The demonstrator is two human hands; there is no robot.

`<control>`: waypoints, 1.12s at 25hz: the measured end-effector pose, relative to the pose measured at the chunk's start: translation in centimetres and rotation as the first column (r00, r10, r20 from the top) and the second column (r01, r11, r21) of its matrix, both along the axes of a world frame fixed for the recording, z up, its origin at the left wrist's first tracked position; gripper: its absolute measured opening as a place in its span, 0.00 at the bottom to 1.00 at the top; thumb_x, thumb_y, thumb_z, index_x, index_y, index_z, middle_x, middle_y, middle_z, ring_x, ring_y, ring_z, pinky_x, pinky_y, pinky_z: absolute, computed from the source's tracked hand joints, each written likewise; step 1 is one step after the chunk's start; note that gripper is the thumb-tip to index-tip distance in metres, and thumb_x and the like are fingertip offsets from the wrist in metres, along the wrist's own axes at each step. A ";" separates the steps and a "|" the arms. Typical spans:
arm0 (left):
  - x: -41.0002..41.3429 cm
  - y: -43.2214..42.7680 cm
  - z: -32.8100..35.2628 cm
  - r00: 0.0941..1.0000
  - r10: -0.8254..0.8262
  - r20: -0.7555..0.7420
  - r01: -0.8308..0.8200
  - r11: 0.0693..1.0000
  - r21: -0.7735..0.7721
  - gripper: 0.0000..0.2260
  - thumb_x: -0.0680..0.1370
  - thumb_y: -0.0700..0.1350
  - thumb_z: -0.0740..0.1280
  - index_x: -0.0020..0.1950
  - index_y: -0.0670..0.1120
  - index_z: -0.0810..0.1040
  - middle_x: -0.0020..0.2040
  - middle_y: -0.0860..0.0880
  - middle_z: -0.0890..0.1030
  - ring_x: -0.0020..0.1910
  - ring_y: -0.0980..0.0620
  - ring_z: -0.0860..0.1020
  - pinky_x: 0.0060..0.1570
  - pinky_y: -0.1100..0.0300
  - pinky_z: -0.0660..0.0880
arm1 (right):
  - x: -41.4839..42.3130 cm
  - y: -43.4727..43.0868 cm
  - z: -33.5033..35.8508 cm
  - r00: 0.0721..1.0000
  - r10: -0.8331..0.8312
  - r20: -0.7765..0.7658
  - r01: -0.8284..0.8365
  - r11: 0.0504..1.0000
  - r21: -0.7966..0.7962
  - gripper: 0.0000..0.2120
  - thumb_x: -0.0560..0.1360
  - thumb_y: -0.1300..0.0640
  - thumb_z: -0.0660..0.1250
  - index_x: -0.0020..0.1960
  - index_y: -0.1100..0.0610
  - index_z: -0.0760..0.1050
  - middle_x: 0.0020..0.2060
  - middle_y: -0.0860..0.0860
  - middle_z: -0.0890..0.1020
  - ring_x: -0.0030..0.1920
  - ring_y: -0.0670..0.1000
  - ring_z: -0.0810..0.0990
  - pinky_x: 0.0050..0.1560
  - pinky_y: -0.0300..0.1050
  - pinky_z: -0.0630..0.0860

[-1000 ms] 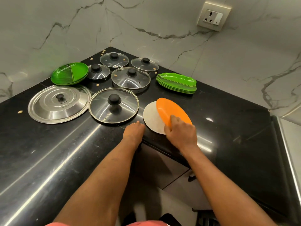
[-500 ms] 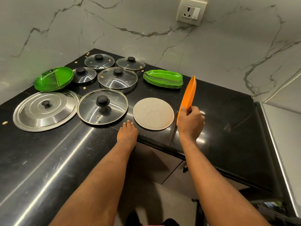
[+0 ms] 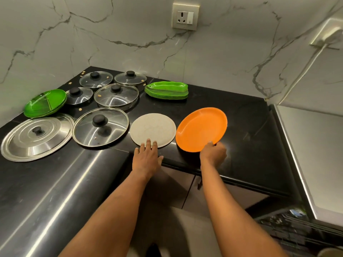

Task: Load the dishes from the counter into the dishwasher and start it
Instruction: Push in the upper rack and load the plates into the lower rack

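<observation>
An orange plate [image 3: 201, 129] faces up just over the black counter [image 3: 246, 138], and my right hand [image 3: 213, 153] grips its near rim. Left of it lies a white round plate [image 3: 153, 127]; my left hand [image 3: 147, 157] rests flat with spread fingertips on its near edge. Further left lie a glass lid with a black knob [image 3: 100, 127] and a large steel lid [image 3: 36, 136]. Several smaller glass lids [image 3: 116, 95] sit behind them. A stack of green trays [image 3: 166, 90] and round green plates [image 3: 45, 102] stand at the back. The dishwasher rack [image 3: 297, 227] shows at lower right.
Marble walls close the corner behind the counter, with a socket [image 3: 185, 16] above. A steel appliance top [image 3: 313, 154] borders the counter on the right. Small crumbs [image 3: 80, 109] lie among the lids. Cabinet doors [image 3: 185, 190] sit under the counter edge.
My right hand lifted the orange plate off the white plate, turned it on edge, then brought it face up to the right. My left hand slid forward onto the white plate's edge.
</observation>
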State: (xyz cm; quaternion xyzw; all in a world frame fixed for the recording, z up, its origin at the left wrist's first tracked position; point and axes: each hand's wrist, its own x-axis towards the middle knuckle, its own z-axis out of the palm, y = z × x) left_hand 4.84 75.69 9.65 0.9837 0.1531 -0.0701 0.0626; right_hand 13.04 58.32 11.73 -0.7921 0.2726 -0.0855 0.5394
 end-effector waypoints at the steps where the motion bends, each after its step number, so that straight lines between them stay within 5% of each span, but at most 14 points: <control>1: -0.2 -0.7 0.2 1.000 -0.009 0.010 0.009 1.000 -0.011 0.32 0.83 0.59 0.56 0.81 0.47 0.49 0.81 0.42 0.50 0.79 0.41 0.52 0.76 0.43 0.53 | -0.3 -1.1 -0.6 1.000 -0.002 -0.016 0.002 0.999 0.039 0.08 0.78 0.60 0.63 0.47 0.63 0.79 0.45 0.59 0.83 0.48 0.62 0.80 0.47 0.54 0.78; 5: -2.1 -3.7 0.2 0.999 -0.017 -0.033 0.016 0.999 -0.030 0.33 0.82 0.63 0.53 0.81 0.50 0.45 0.81 0.44 0.44 0.80 0.42 0.47 0.77 0.42 0.48 | -2.2 -5.6 -2.1 0.999 0.009 -0.043 -0.002 0.989 0.147 0.08 0.78 0.64 0.60 0.49 0.62 0.79 0.45 0.57 0.81 0.45 0.59 0.79 0.42 0.48 0.73; 17: -12.9 -12.6 -0.7 0.994 0.056 -0.096 -0.060 0.998 -0.036 0.36 0.81 0.63 0.55 0.81 0.50 0.41 0.81 0.46 0.40 0.80 0.43 0.42 0.77 0.42 0.44 | -10.0 -15.0 -5.7 0.972 0.203 -0.121 -0.155 0.934 0.321 0.06 0.75 0.61 0.64 0.43 0.56 0.80 0.42 0.55 0.83 0.44 0.58 0.82 0.48 0.63 0.80; 28: -24.5 -16.9 -0.7 0.991 0.057 -0.124 -0.061 0.998 -0.032 0.38 0.80 0.64 0.56 0.81 0.51 0.40 0.80 0.46 0.39 0.79 0.43 0.40 0.76 0.42 0.41 | -23.0 -19.6 -5.5 0.955 0.247 -0.164 -0.181 0.924 0.337 0.11 0.79 0.61 0.62 0.38 0.54 0.74 0.38 0.53 0.80 0.44 0.59 0.80 0.48 0.65 0.80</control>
